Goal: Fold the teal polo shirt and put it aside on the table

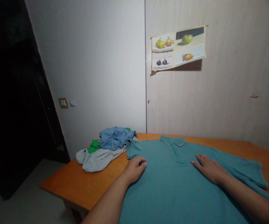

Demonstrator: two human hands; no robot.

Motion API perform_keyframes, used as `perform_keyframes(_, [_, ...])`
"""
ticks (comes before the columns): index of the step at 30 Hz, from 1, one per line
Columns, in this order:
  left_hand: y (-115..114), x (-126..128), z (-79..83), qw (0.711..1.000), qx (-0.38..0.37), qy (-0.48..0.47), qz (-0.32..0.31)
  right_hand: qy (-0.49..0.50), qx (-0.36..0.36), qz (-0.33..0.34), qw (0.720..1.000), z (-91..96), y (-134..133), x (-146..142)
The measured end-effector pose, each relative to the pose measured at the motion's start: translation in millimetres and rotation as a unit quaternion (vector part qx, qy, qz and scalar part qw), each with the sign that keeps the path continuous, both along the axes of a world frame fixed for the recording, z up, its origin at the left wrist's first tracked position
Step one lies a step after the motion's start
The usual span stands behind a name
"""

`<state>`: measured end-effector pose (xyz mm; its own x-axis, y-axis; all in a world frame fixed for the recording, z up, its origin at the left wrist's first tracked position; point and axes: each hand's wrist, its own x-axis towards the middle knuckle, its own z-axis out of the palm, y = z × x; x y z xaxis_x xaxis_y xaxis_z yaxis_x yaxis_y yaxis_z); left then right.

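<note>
A teal polo shirt [171,183] lies spread on the table, its collar toward the wall and its hem end running out of the bottom of the view. My left hand [135,169] rests at the shirt's left side, just below the short left-side sleeve [134,148]. Its fingers are loosely curled, with a small gap to the thumb and no cloth visible between them. On the upper right chest of the shirt, my right hand [209,169] lies flat with fingers stretched and thumb apart. The right-side sleeve [251,171] extends beyond it, slightly creased.
A rumpled pile of clothes, with a blue garment [117,137], a green one [93,146] and a grey one [97,160], sits at the back left of the orange wooden table [78,183]. Behind stands a wall with a fruit picture [178,48]. A dark doorway opens at left.
</note>
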<state>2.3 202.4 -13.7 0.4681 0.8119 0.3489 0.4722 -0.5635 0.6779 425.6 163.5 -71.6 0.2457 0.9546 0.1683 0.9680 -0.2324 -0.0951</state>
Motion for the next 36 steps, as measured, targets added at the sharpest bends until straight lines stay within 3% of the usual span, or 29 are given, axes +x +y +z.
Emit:
perform_keyframes(24, [-1, -2, 4.0, 1.000, 0.013, 0.004, 0.004, 0.011, 0.019, -0.006, 1.000, 2.7, 0, -13])
perform_keyframes(36, [1, -3, 7.4, 1.000, -0.021, -0.002, -0.012, 0.031, 0.012, -0.003, 0.999, 10.4, -2, -15])
